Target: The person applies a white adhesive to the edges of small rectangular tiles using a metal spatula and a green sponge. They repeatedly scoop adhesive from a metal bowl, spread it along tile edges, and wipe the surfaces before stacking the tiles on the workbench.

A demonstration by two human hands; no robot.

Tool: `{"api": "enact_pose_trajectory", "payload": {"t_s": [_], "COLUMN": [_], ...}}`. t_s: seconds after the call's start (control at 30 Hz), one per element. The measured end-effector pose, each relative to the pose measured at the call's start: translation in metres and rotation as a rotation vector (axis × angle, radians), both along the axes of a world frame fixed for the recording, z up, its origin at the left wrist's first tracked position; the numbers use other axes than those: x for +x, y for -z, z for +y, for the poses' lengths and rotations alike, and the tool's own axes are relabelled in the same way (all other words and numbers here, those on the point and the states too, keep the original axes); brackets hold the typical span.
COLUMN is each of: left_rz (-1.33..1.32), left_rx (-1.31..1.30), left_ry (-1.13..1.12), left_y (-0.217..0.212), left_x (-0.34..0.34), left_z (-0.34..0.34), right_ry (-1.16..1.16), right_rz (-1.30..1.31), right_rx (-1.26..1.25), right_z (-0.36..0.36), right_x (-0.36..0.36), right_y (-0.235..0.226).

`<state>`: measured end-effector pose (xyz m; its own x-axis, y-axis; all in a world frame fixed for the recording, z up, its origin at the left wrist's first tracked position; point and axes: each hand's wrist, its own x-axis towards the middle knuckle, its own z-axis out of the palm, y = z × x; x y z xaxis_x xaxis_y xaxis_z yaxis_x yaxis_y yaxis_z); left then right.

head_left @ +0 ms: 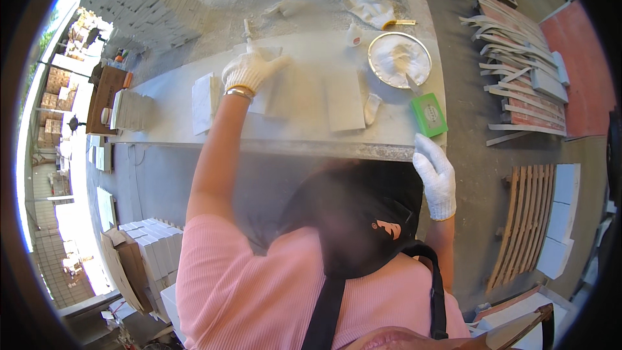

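Observation:
My left hand (249,71), in a white knit glove, reaches over a pale flat slab (262,100) on the work table (298,131). Its thumb points out to the right, apart from the fingers. Just beyond the fingertips is a thin, whitish stick-like piece (247,28); contact with it is unclear. At the table's near right edge, my gloved right hand (435,178) has its fingers extended, nothing visible in it. A green box (429,115) lies just beyond those fingers. Behind the box stands a round tin (371,58) filled with white paste or powder.
White slabs (203,104) lie left of my left hand, and a pale board (345,100) lies near the middle. Spare gloves (369,8) rest farther back. A slab stack (129,111) stands left; long strips (518,65) and a wooden pallet (525,220) are right.

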<state>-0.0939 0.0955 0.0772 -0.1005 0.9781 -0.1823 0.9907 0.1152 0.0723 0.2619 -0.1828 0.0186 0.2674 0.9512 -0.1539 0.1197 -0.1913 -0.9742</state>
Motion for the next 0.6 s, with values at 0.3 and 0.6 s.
{"api": "enact_pose_trajectory", "payload": {"t_s": [0.3, 0.6], "left_rz": [0.067, -0.747], "left_rx": [0.212, -0.101], "left_ry": [0.061, 0.075], "left_y": [0.009, 0.043], "left_x": [0.004, 0.048], "left_z": [-0.001, -0.128], "right_ry": [-0.128, -0.274], "right_rz": [-0.130, -0.124], "right_rx": [-0.041, -0.058], "right_z": [0.015, 0.069], "right_x": [-0.026, -0.061], "right_y": [0.009, 0.035]}}
